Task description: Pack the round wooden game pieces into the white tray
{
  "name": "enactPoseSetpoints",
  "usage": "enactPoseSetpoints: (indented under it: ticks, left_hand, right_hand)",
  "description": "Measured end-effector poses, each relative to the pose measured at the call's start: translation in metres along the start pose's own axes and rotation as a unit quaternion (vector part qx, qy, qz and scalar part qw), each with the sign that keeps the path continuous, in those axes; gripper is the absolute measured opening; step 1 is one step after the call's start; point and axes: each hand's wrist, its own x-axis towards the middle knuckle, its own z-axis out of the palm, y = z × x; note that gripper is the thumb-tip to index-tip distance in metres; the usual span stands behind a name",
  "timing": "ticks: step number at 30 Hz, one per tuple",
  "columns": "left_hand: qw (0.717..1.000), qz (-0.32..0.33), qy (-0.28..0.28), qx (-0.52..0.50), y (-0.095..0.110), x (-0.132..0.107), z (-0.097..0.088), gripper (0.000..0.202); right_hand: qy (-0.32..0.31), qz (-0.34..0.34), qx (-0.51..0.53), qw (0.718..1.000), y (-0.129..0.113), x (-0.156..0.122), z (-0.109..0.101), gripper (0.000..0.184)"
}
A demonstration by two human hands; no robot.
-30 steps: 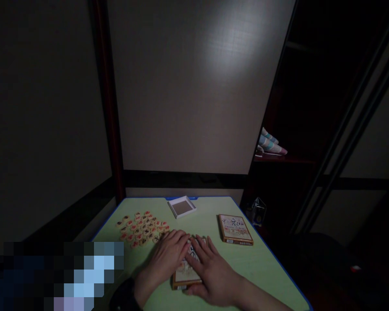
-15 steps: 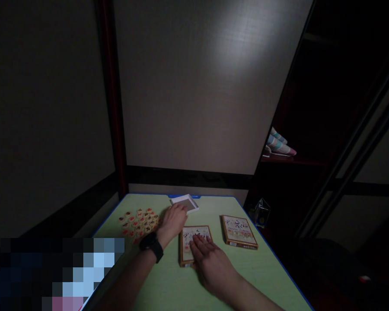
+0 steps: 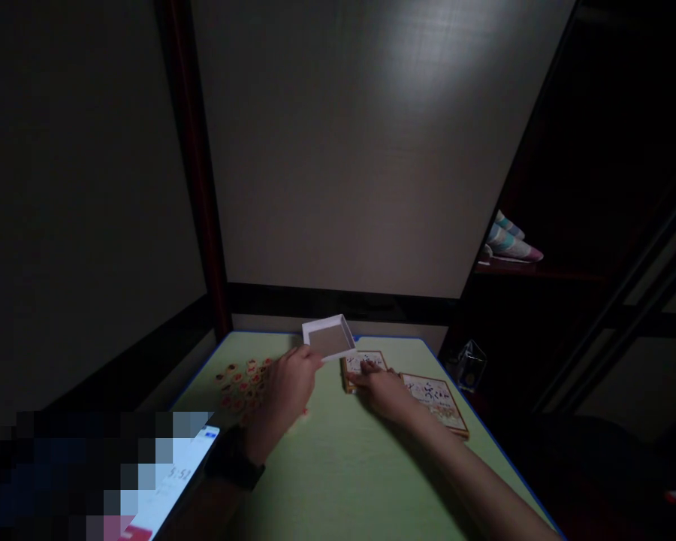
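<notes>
My left hand [image 3: 293, 379], with a dark watch on its wrist, pinches the near corner of a shallow open white box tray [image 3: 330, 342]. The tray is tilted up at the table's far edge, and its greyish bottom shows nothing inside. Several round Chinese chess pieces [image 3: 237, 379] with red and dark characters lie to the left, partly hidden by that hand. My right hand [image 3: 383, 389] rests with fingers spread on a printed box lid [image 3: 375, 358] to the right of the tray. Beside that forearm lies a second printed box [image 3: 436, 398].
The green table [image 3: 338, 481] has a blue rim and stands against pale cabinet panels [image 3: 338, 188]. At the lower left is a lit phone screen [image 3: 174, 488], partly pixelated. Striped cloth [image 3: 510, 239] lies on a dark shelf at right, with a shiny packet [image 3: 470, 367] below.
My left hand has taken the white tray's near edge and tilted it up. My right hand has slid its printed box away from me, towards the far edge. The view has shifted slightly.
</notes>
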Motion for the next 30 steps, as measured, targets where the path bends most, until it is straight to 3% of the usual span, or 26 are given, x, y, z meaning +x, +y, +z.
enactPoseSetpoints:
  ticks: [4,8,11,15,19,24,30]
  left_hand:
    - [0.996,-0.021,-0.074,-0.05,0.018,-0.043,-0.007,0.023]
    - [0.989,0.014,-0.137,-0.06,0.031,-0.082,0.006,0.029]
    - [0.983,0.017,-0.178,-0.043,0.035,-0.097,0.018,0.036]
    - [0.984,0.036,-0.17,-0.046,0.036,-0.103,0.031,0.036]
    - [0.985,0.049,-0.158,-0.045,0.036,-0.103,0.04,0.035]
    - [0.979,0.049,-0.193,-0.035,0.039,-0.103,0.034,0.031]
    - [0.976,0.044,-0.201,-0.07,0.038,-0.105,0.027,0.026]
  right_hand:
    - [-0.002,0.004,0.035,0.999,0.022,0.028,0.0,0.041]
    - [0.002,0.021,0.041,0.999,0.039,0.038,0.0,0.045]
    - [0.005,0.039,0.042,0.998,0.045,0.037,-0.002,0.051]
    - [0.007,0.058,0.039,0.998,0.041,0.034,-0.007,0.058]
    - [0.03,0.097,0.037,0.994,0.027,0.036,-0.009,0.05]
    - [0.082,0.181,-0.008,0.98,0.007,0.044,0.004,0.06]
    - [0.092,0.199,-0.023,0.975,-0.001,0.047,0.008,0.055]
